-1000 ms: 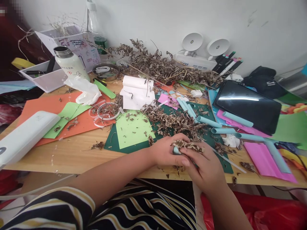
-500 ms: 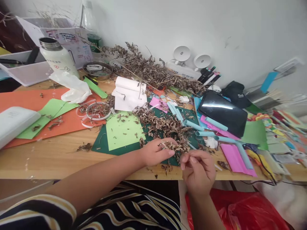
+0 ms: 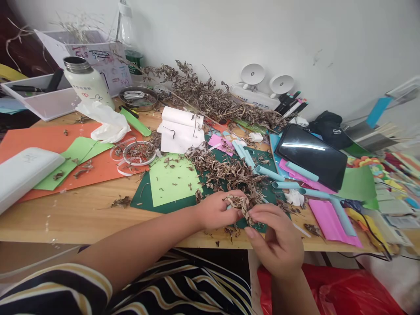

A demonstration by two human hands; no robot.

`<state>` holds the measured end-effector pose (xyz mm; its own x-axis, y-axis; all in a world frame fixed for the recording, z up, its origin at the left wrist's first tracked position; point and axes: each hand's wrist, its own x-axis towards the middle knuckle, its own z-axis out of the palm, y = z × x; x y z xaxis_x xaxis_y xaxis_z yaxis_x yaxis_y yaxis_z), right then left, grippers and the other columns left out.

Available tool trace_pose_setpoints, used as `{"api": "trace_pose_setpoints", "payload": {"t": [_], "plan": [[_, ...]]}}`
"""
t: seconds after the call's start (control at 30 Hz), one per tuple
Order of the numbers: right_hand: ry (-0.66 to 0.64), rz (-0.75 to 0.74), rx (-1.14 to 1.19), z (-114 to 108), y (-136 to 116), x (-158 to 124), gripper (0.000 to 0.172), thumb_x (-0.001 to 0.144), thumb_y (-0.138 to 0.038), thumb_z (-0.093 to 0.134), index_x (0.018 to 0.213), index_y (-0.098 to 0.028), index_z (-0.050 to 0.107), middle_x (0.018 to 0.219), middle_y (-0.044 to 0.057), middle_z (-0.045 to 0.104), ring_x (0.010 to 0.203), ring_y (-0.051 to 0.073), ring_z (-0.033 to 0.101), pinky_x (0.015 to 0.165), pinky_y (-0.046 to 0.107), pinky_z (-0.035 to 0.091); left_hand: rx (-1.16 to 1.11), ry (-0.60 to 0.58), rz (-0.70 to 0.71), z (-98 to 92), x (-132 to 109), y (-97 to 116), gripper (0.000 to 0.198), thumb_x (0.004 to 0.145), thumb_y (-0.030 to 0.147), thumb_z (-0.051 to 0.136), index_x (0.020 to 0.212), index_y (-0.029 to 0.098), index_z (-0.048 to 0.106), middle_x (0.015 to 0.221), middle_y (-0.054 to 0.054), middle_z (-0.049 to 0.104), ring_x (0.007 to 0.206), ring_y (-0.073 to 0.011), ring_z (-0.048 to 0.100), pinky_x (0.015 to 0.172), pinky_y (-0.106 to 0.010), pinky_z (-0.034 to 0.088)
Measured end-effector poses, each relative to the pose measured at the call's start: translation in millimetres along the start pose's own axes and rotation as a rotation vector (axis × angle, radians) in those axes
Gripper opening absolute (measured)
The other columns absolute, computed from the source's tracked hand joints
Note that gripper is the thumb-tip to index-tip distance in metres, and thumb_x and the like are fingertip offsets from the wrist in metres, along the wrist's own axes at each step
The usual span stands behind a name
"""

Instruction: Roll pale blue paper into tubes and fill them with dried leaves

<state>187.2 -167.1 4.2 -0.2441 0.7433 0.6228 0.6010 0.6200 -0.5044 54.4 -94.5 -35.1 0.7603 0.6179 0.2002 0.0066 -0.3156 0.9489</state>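
Observation:
My left hand point(image 3: 221, 212) is closed round a small bunch of dried leaves point(image 3: 239, 203), palm turned up, near the table's front edge. Close beside it, my right hand point(image 3: 278, 238) has its thumb and fingers apart, with the fingertips at the bunch's right side. Nothing shows gripped in the right hand. Just beyond both hands, a heap of brown dried leaves point(image 3: 226, 173) lies on a green mat point(image 3: 144, 197). A light green paper sheet point(image 3: 175, 183) with leaf crumbs on it rests to the left of the heap.
Dried branches point(image 3: 210, 98) lie along the wall by a white router point(image 3: 254, 97). Blue paper tubes point(image 3: 285, 185), a black tablet point(image 3: 310, 153) and pink paper point(image 3: 331, 221) are at right. An uncapped bottle point(image 3: 88, 83), orange paper point(image 3: 33, 135) and a white case point(image 3: 29, 173) stand or lie left.
My right hand's fingers have spread from a pinch and now touch the leaves in my left hand. The left hand keeps its hold. The view has shifted slightly.

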Motion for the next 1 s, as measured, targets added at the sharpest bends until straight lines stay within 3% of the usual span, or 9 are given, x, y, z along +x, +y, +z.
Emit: {"api": "trace_pose_setpoints", "payload": {"t": [0.13,0.3,0.47,0.6,0.77,0.93,1.0], "plan": [[-0.027,-0.011,-0.139,1,-2,5,0.024,0.068,-0.003,0.052,0.087,-0.017,0.051,0.081,0.004,0.053,0.075,0.013,0.05,0.064,0.026,0.043,0.036,-0.015,0.002,1.6,0,0,0.011,0.069,0.018,0.041,0.078,0.015,0.046,0.074,0.001,0.051,0.068,-0.0105,0.046,0.066,-0.021,0.04],[-0.037,0.011,-0.147,1,3,3,0.022,0.069,-0.004,0.052,0.086,-0.018,0.053,0.081,0.004,0.052,0.075,0.013,0.05,0.065,0.028,0.043,-0.002,-0.035,0.021,-0.6,-1,2,0.015,0.069,0.022,0.045,0.082,0.016,0.045,0.074,0.001,0.051,0.067,-0.01,0.047,0.065,-0.021,0.04],[-0.082,0.004,-0.153,-2,4,-1,0.018,0.072,-0.009,0.048,0.086,-0.017,0.055,0.087,0.006,0.05,0.079,0.015,0.047,0.068,0.032,0.041,-0.023,-0.102,0.014,-3.1,0,-1,0.027,0.066,0.027,0.052,0.089,0.015,0.045,0.078,0.0,0.054,0.07,-0.0117,0.05,0.066,-0.022,0.041],[-0.136,-0.015,-0.219,-6,7,-3,0.018,0.077,-0.017,0.043,0.089,-0.016,0.056,0.087,0.008,0.049,0.079,0.017,0.046,0.066,0.032,0.039,-0.047,-0.084,0.01,-2.9,1,-7,0.039,0.063,0.036,0.058,0.094,0.016,0.045,0.083,-0.002,0.055,0.074,-0.0134,0.051,0.069,-0.024,0.042],[-0.341,-0.012,-0.372,-14,0,0,0.034,0.084,-0.034,0.03,0.097,-0.016,0.055,0.074,0.007,0.054,0.066,0.016,0.049,0.056,0.028,0.036,-0.135,-0.063,0.102,-5.0,2,-7,0.053,0.057,0.044,0.064,0.098,0.016,0.045,0.092,-0.005,0.054,0.086,-0.0176,0.051,0.077,-0.027,0.04],[-0.599,0.138,-0.488,-26,-17,17,0.037,0.08,-0.045,0.035,0.098,-0.019,0.053,0.047,-0.002,0.052,0.043,0.012,0.045,0.041,0.023,0.023,-0.083,-0.021,0.128,-7.0,0,1,0.041,0.071,0.044,0.049,0.1,0.016,0.046,0.098,-0.007,0.053,0.087,-0.0176,0.051,0.079,-0.028,0.039],[-0.658,0.223,-0.395,-29,-18,21,0.031,0.079,-0.044,0.039,0.09,-0.02,0.055,0.041,-0.004,0.046,0.039,0.01,0.041,0.039,0.022,0.021,-0.065,-0.043,0.146,-6.9,-2,4,0.038,0.074,0.042,0.042,0.101,0.015,0.046,0.097,-0.007,0.055,0.087,-0.0174,0.052,0.078,-0.028,0.039]]}}
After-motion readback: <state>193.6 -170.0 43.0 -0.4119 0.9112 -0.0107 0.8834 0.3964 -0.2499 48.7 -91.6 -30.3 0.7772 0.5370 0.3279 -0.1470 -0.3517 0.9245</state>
